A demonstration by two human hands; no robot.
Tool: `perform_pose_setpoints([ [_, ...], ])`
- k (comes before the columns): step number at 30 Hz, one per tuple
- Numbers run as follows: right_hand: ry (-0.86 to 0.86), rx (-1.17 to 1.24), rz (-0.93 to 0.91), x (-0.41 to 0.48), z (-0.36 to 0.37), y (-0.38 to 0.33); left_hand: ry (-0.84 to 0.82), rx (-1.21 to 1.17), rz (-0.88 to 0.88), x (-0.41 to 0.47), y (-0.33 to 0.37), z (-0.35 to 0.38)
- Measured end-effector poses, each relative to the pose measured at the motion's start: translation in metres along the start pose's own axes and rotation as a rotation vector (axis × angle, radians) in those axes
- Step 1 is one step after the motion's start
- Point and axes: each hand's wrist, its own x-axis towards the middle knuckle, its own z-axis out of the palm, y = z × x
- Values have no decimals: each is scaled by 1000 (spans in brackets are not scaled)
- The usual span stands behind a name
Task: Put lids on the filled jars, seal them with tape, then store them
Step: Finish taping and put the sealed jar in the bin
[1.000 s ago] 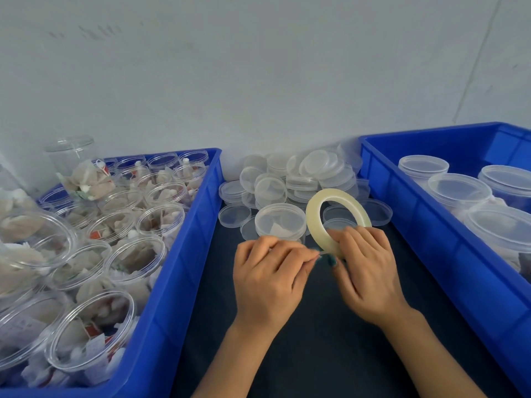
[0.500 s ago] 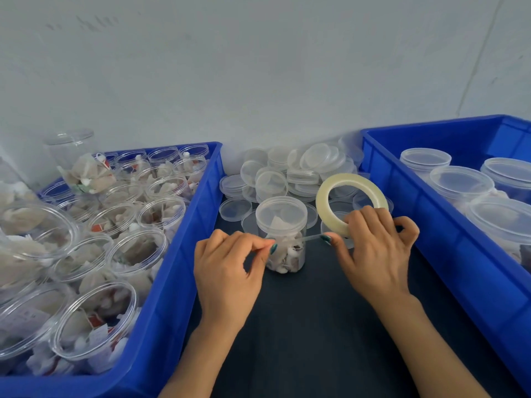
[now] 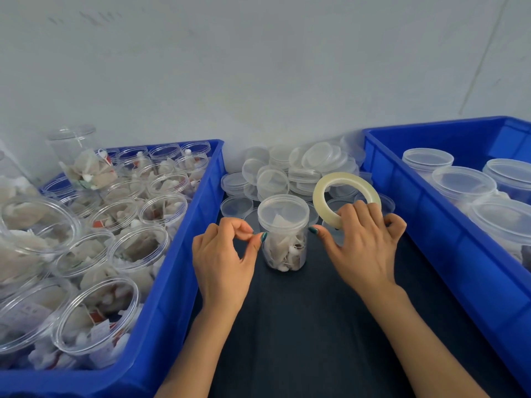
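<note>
A pale wall (image 3: 258, 67) backs a dark tabletop (image 3: 301, 326) that runs between two blue bins. The left bin (image 3: 172, 282) is packed with open jars (image 3: 138, 248) of white sachets. The right bin (image 3: 459, 268) holds lidded jars (image 3: 464, 183). A heap of loose clear lids (image 3: 304, 168) lies on the tabletop against the wall, between the two bins.

The left hand (image 3: 221, 259) sits left of centre. Its thumb and forefinger are pinched tip to tip just beside the left wall of one jar, right under the lid, and its other fingers are curled. Whether a strip of clear tape lies in that pinch cannot be told.

The right hand (image 3: 365, 248) has its fingers curled over the lower edge of the tape roll (image 3: 344, 177) and grips it. The roll stands on edge above the knuckles, behind and to the right of the jar. The thumb reaches out to the jar's right wall.

The jar (image 3: 283, 248) stands upright on the tabletop between the two hands, in front of the heap. It is filled with sachets and its lid (image 3: 283, 212) is on.
</note>
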Motion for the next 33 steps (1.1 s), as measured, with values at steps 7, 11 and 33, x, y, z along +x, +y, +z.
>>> perform_pose_setpoints([
  [7, -42, 24, -29, 6, 5, 4, -90, -20, -14, 14, -13, 11],
  [11, -42, 54, -42, 8, 8, 4, -243, -216, 19, 23, -25, 20],
  [33, -292, 316, -54, -1, -3, 13, -671, 345, 161, 53, 54, 42],
])
